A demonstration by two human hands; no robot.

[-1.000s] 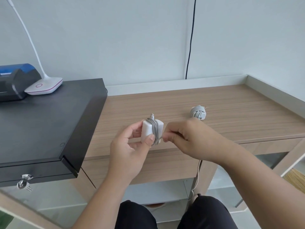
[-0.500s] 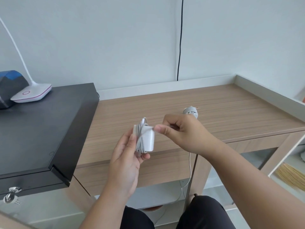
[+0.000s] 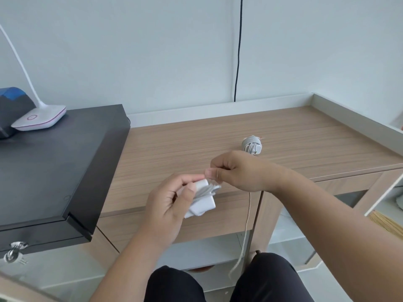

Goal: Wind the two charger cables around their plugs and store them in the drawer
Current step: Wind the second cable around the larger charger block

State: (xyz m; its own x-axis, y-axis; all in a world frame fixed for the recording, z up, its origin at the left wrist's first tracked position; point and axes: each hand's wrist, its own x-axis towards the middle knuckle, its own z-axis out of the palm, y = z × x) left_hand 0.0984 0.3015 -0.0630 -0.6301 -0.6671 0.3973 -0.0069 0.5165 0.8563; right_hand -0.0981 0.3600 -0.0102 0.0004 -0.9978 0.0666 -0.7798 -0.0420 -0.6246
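left hand (image 3: 168, 203): gripping the white charger (image 3: 201, 204) above the desk's (image 3: 305, 138) front edge, gray loops wrapped round its middle
right hand (image 3: 237, 171): pinching the cable (image 3: 245, 232), loose tail dangling down
second charger (image 3: 251, 144): fully wound, sitting on the desk behind

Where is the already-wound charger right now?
The wound charger lies on the wooden desk, right of centre in the head view, just beyond the right hand.
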